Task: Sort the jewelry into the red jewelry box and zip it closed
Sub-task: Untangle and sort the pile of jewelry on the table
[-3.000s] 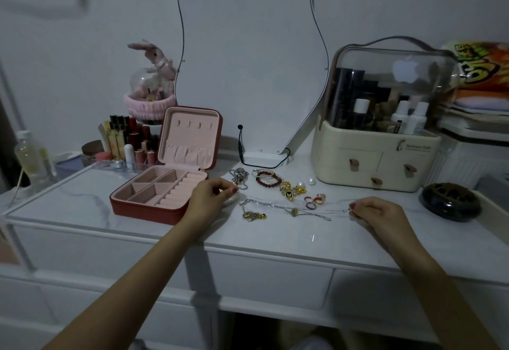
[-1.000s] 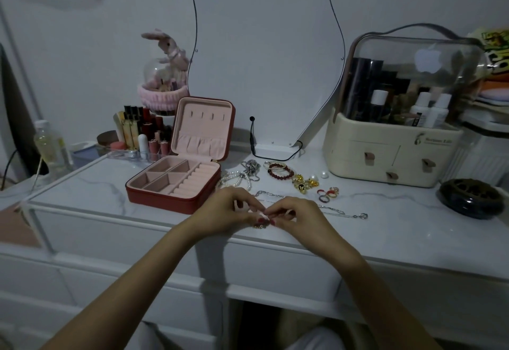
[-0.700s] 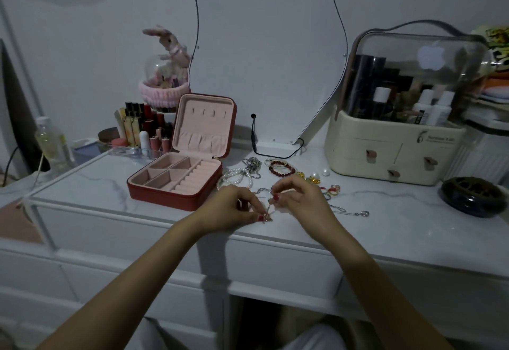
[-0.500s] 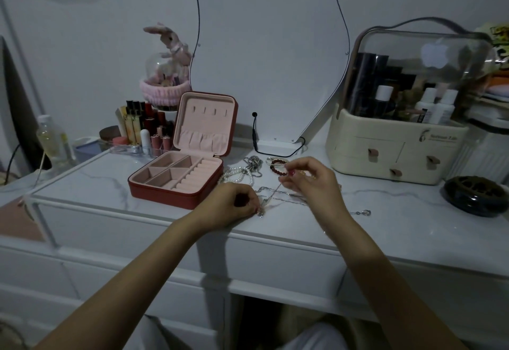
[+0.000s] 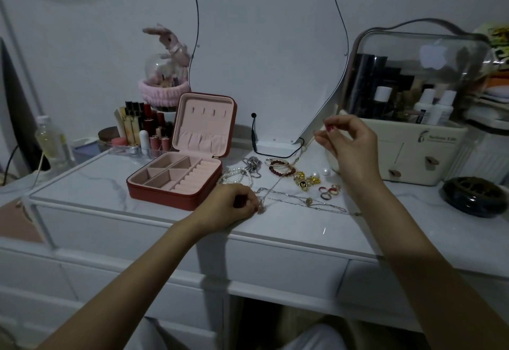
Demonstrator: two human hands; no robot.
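Observation:
The red jewelry box (image 5: 176, 194) lies open on the white marble tabletop, its pink compartments bare and its lid upright. Right of it is a pile of jewelry: a pearl strand (image 5: 239, 174), a dark bead bracelet (image 5: 281, 168), gold pieces (image 5: 304, 181), rings (image 5: 329, 190) and a second thin chain (image 5: 308, 201). My left hand (image 5: 230, 206) rests on the table, pinching one end of a thin chain necklace (image 5: 278, 181). My right hand (image 5: 347, 140) is raised above the pile, pinching the other end, so the chain is stretched taut between them.
Lipsticks and bottles (image 5: 143, 132) stand behind the box, with a pink bunny ornament (image 5: 165, 74). A cream cosmetics organiser (image 5: 407, 135) with a clear lid stands at the right, a dark round dish (image 5: 473, 198) beside it. A mirror base with a black cable (image 5: 275, 148) is at the back.
My hands were together at the table's front edge on the chain. The right hand has since risen up and to the right, drawing the chain out; the left hand stayed down.

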